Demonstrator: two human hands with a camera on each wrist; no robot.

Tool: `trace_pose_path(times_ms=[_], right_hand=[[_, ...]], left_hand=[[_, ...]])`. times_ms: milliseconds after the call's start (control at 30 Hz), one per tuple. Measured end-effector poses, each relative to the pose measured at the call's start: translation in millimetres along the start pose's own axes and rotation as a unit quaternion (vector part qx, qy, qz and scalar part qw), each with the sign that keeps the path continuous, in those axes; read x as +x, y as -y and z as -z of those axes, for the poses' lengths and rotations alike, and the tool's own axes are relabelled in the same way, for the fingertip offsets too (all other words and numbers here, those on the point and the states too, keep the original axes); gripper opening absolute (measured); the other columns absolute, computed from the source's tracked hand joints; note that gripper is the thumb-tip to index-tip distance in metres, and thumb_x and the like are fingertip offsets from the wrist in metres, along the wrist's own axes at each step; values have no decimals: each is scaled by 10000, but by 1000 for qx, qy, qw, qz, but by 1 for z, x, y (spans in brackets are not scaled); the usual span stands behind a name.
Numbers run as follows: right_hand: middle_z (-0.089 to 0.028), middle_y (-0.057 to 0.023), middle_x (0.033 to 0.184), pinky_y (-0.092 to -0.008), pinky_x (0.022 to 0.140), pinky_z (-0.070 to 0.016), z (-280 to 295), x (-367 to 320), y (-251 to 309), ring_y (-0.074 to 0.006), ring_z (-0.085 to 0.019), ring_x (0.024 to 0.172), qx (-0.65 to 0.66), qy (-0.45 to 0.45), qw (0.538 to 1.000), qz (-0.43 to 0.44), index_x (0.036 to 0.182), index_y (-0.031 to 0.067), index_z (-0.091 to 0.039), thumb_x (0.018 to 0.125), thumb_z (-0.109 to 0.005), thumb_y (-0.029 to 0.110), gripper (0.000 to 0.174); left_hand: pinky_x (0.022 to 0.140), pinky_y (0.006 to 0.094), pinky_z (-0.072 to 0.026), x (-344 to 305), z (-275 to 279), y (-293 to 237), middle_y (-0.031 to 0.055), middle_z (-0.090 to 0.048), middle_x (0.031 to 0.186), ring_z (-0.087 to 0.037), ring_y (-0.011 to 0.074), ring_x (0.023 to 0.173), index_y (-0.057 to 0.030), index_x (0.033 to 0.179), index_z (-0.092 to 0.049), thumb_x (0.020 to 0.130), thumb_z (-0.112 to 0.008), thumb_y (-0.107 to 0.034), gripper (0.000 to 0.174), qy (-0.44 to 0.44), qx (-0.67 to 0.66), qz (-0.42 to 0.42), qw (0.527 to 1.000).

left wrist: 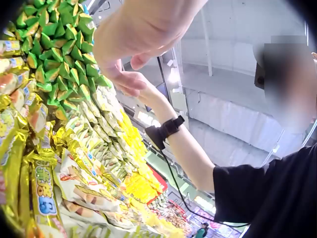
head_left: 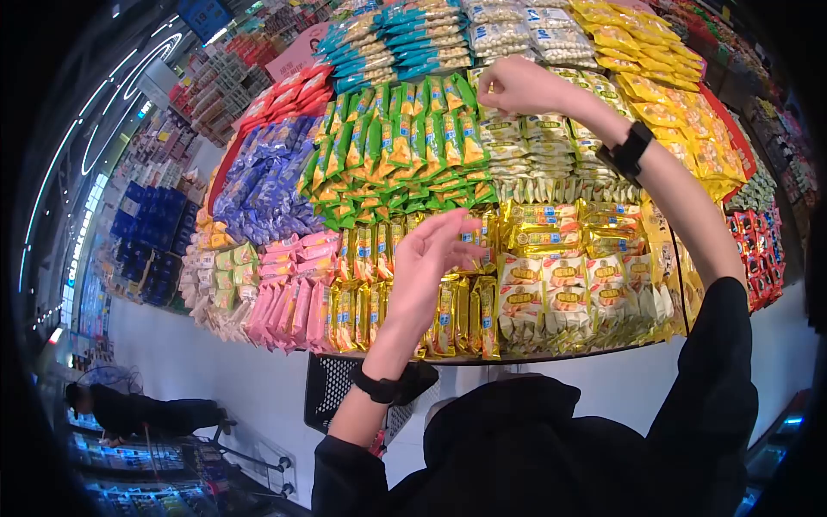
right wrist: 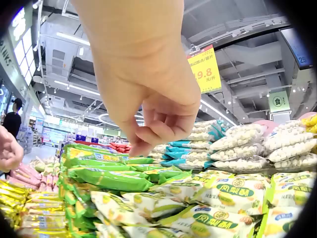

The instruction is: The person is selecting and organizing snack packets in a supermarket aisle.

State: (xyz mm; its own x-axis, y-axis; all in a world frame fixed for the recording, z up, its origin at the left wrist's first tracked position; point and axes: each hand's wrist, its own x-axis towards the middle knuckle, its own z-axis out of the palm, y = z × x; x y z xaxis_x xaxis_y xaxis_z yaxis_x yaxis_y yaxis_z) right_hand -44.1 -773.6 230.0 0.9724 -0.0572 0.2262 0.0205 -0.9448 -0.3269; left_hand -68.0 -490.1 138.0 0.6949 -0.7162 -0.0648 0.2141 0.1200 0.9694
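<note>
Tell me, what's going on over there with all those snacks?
A person has both hands out over stacked snacks. The right hand, fingers curled, is near where the green packets meet the white-and-green pineapple cake packets. The left hand, fingers loose, is above the gold packets. Neither hand appears to hold a packet at this moment.

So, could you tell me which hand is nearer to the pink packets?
The left hand, over the gold packets beside the pink packets; the right hand is farther back, near the bright green packets.
</note>
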Motion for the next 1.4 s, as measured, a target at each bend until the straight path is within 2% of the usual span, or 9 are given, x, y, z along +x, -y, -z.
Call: trace_pose_path(times_ms=[200,400,733,833,1033,1133,1233,1333,1400], right_hand=[[-683,-96,661,-403,645,-544,-20,40,-16,-230,-678,668,-104,66,992,30,675,10,-657,770,-565,78,149],[-691,-164,802,-430,650,-546,-29,49,-5,-299,-684,741,-152,94,984,-20,762,-25,-678,728,-602,47,110],[-694,-111,695,-412,631,-547,-28,42,8,-265,-689,697,-133,96,984,-64,740,4,-694,705,-630,102,122],[-693,-99,678,-404,647,-547,-32,44,4,-262,-686,691,-125,91,986,-66,725,5,-689,742,-606,117,141],[-706,-73,698,-397,675,-547,-36,51,-21,-231,-684,692,-138,121,982,52,702,-2,-677,847,-544,174,264],[-710,-73,707,-408,673,-547,-28,44,-16,-215,-683,688,-97,170,980,33,700,-1,-668,886,-514,192,309],[-708,-76,706,-403,666,-547,-31,45,-17,-217,-675,664,-107,165,980,41,733,-1,-662,923,-478,212,340],[-635,-81,585,-408,596,-494,-38,46,-22,-243,-612,535,-95,143,984,39,730,6,-587,941,-503,286,360],[-638,-78,584,-409,596,-496,-43,51,-26,-238,-613,533,-99,142,984,33,739,7,-583,943,-501,293,361]], left_hand=[[754,269,-488,43,-19,7,138,-646,1185,-655,182,895,39,1290,-476,991,-504,-323,471,-4,-88,61,994],[776,272,-503,76,-20,17,151,-661,1135,-669,172,874,59,1251,-470,1008,-472,-360,485,-2,-129,44,991],[670,195,-537,85,-26,4,132,-669,1103,-671,133,828,41,1178,-545,970,-575,-205,323,-32,-146,50,987],[687,190,-534,89,-24,14,120,-669,1110,-668,131,859,17,1164,-565,952,-598,-164,281,-29,-143,25,989],[732,191,-528,79,-28,28,125,-640,1181,-663,167,960,7,1145,-579,942,-594,-117,238,-79,-157,-19,984],[743,207,-533,77,-27,32,145,-624,1213,-663,189,988,9,1148,-574,944,-598,-151,260,-58,-163,-21,985],[751,213,-538,79,-27,19,162,-622,1215,-664,197,998,7,1148,-576,943,-608,-200,293,-36,-187,14,982],[753,225,-545,78,-39,2,171,-625,1208,-679,198,952,8,1127,-589,948,-600,-252,316,-50,-126,42,990],[737,234,-548,87,-39,10,166,-638,1184,-689,196,909,8,1114,-596,954,-590,-261,313,-44,-98,21,994]])
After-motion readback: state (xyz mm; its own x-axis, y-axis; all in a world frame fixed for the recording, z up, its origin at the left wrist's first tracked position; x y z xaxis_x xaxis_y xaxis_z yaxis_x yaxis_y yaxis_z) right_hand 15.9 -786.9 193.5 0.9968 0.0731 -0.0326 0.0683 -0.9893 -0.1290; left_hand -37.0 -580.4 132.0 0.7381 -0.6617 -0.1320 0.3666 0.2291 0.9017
